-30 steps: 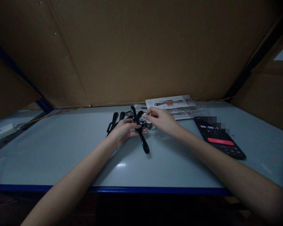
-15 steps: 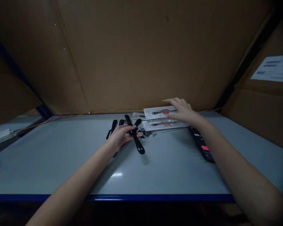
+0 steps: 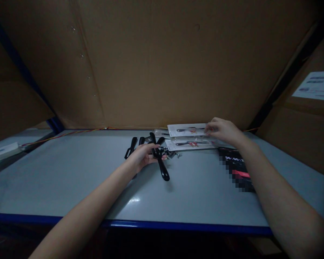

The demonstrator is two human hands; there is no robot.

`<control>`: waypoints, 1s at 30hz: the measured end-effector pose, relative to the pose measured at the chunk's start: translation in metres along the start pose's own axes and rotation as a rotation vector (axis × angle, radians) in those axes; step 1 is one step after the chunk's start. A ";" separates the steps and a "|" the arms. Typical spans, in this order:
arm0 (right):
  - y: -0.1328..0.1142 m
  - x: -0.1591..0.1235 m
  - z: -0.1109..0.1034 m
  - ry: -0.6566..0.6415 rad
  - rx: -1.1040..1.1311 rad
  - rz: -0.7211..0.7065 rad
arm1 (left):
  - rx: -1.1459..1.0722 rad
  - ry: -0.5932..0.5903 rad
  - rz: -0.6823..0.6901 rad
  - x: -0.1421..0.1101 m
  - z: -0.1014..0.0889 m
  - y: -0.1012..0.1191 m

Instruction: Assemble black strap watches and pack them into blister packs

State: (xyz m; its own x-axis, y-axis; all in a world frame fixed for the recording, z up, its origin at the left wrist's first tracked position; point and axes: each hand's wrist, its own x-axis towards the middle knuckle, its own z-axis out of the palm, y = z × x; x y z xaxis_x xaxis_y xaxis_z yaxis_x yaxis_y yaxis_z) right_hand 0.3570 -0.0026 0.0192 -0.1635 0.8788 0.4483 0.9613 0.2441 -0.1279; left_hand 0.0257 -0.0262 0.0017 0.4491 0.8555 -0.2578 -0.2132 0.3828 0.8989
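My left hand (image 3: 147, 157) is closed around a black-handled tool (image 3: 164, 171), held slightly above the shelf with its handle slanting toward me. Its exact kind cannot be made out, since fingers cover its upper part. More black-handled tools (image 3: 134, 143) lie behind and beside that hand. Small shiny metal pieces (image 3: 175, 155) are scattered just right of it. At the back, my right hand (image 3: 223, 130) has its fingers bent together on the right end of a white card packet (image 3: 182, 130) in clear plastic. A second, similar packet (image 3: 175, 144) lies in front of that one.
A phone (image 3: 236, 167) showing a timer lies under my right forearm. A cardboard wall (image 3: 151, 72) closes off the back of the grey shelf (image 3: 78, 180). Thin red and yellow wires (image 3: 70, 132) run along the rear. A labelled box (image 3: 305, 122) stands at right.
My right hand, spread above the packets before, has moved right and closed its fingers at the upper packet's right end. My left hand still holds the black-handled tool. The view has shifted slightly.
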 end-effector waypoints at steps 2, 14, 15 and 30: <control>-0.011 0.000 -0.011 0.085 0.133 -0.091 | -0.030 -0.029 -0.023 0.000 0.000 0.001; -0.153 -0.027 0.032 0.417 0.553 -0.522 | -0.125 -0.323 -0.226 -0.001 -0.005 0.006; -0.153 -0.027 0.037 0.375 0.566 -0.549 | -0.120 -0.338 -0.219 -0.002 -0.004 0.007; -0.139 -0.022 0.045 0.266 0.590 -0.352 | -0.034 -0.229 0.113 0.001 0.000 0.002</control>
State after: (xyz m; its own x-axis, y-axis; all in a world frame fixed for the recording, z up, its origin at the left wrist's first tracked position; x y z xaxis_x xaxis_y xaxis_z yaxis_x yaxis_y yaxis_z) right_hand 0.2166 -0.0371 -0.0125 -0.3091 0.5970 0.7403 0.5703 0.7393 -0.3581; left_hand 0.0259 -0.0247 0.0031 0.6051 0.7934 -0.0662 -0.3001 0.3043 0.9041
